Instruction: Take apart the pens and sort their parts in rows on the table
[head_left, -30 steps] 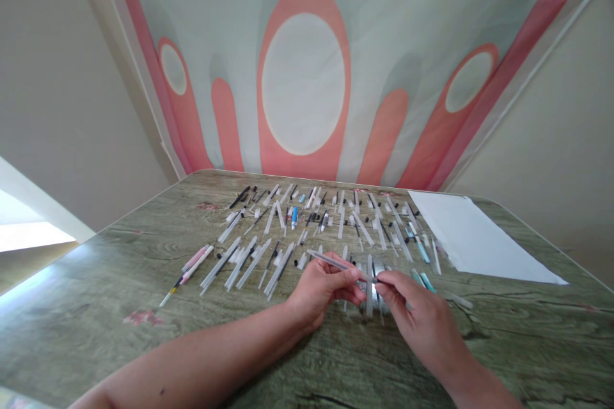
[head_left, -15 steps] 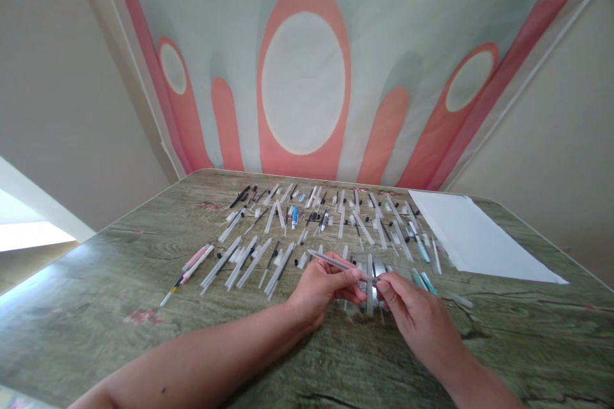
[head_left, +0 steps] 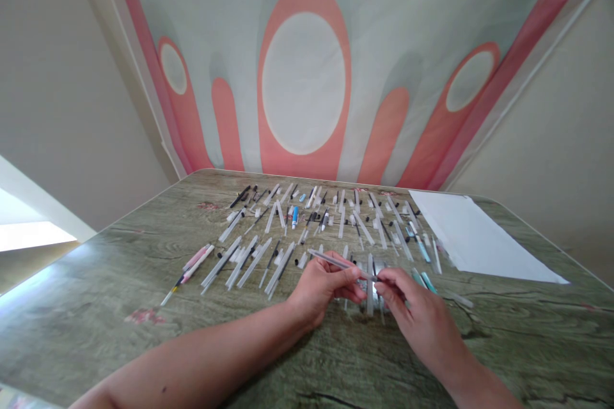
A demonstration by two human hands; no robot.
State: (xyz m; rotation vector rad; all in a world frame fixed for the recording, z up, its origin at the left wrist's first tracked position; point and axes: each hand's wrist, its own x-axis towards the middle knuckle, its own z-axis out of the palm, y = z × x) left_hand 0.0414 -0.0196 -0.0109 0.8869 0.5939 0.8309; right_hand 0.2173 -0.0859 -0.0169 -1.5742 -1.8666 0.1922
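My left hand (head_left: pixel 322 287) is closed around a translucent pen barrel (head_left: pixel 330 259), which slants down to the right above the table. At the barrel's right end, the thumb and fingertips of my right hand (head_left: pixel 417 310) pinch a small dark end plug (head_left: pixel 376 279). The fingertips partly hide it, so whether it sits inside the barrel is not clear. Beneath and between the hands lie another clear barrel (head_left: pixel 369 300) and thin refills, partly covered.
Rows of clear barrels (head_left: pixel 279 268), dark refills, caps and small black plugs spread over the wood-patterned table (head_left: pixel 119 255). Pink and white pens (head_left: pixel 196 262) lie at left, a blue pen (head_left: pixel 294 216) mid-table, teal pieces (head_left: pixel 428 281) at right. A white sheet (head_left: pixel 480 236) lies at far right.
My right hand's fingertips have shifted very slightly at the barrel's end. The left hand and the barrel stay almost where they were.
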